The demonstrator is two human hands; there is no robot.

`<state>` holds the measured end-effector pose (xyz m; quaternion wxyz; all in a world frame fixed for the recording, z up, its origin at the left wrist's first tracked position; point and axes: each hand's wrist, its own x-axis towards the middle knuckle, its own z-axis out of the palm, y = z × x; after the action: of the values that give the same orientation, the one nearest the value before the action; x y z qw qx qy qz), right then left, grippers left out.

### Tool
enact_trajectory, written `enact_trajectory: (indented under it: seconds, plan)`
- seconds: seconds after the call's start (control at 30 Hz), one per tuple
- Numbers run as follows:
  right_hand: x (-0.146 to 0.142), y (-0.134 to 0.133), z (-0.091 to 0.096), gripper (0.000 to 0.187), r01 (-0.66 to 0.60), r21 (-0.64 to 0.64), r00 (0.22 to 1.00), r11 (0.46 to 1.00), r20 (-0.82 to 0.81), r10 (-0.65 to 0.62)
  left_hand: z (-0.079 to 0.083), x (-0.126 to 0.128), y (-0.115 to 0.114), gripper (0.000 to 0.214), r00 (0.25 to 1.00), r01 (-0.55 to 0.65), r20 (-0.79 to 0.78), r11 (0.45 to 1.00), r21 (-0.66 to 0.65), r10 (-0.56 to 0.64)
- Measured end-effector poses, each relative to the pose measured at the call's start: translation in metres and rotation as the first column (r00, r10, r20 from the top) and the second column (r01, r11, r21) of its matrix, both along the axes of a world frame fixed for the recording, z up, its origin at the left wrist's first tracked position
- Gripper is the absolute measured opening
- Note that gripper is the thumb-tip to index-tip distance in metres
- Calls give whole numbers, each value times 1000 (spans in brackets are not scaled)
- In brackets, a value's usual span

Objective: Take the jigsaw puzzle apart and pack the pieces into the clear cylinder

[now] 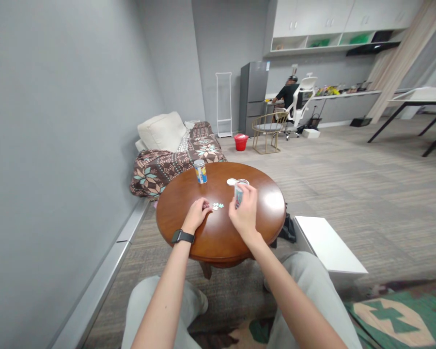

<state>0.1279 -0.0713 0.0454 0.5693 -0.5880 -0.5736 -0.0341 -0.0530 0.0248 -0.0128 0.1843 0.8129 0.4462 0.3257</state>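
Observation:
My left hand (197, 214) rests low over the table with its fingers curled. What sits in those fingers, if anything, is too small to make out. Beside its fingertips lie several small pale green and white jigsaw puzzle pieces (218, 206). My right hand (245, 212) is wrapped round a can (238, 193), its round rim showing above the fingers; most of the can is hidden. Just left of that rim a round white lid (231, 182) lies flat. Farther back stands a blue and yellow can (201, 172), upright with a lid on top.
All this is on a round brown wooden table (228, 242). A white box (329, 242) stands on the floor to its right. Behind are a patterned couch (174, 167), a red bucket (241, 142) and a gold-framed chair (267, 128). A person (289, 92) sits at the far counter.

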Motion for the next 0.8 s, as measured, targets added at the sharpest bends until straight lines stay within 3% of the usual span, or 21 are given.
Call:
enact_trajectory:
  seconds: [0.07,0.13,0.27,0.33,0.43,0.5,0.57,0.6,0.7,0.8]
  plan:
    - [6,1,-12,65,123,-42,983,992,-130,-127,0,0,0,11,1000,3,11,1000,0,-3]
    - [15,11,-22,76,39,-157,978,987,-198,-70,0,0,1,10,1000,9,11,1000,16,-9]
    - [28,37,-31,64,-167,-226,969,960,-218,118,-1,0,2,11,1000,10,17,999,32,-10]
    - [27,42,-30,64,-147,-195,972,970,-207,106,-2,0,2,11,1000,9,15,999,37,-10]
    - [17,35,-25,52,-8,-67,994,998,-113,0,-2,0,2,11,999,-35,-23,998,59,36]
    - [6,28,-24,38,-81,-43,996,996,32,82,-2,-1,2,12,996,-73,-44,995,67,76]
    - [-6,25,-28,37,-240,-180,939,954,206,275,0,-1,1,15,996,-80,-41,995,53,82]
    - [-12,27,-31,38,-247,-267,912,932,260,316,1,0,0,17,997,-73,-35,996,41,74]
    - [-28,40,-41,39,-131,-471,893,872,327,311,3,0,-2,25,998,-45,-38,999,17,46]
    - [-35,58,-49,33,-124,-557,866,821,343,364,4,0,-4,28,998,-27,-60,1000,12,28]
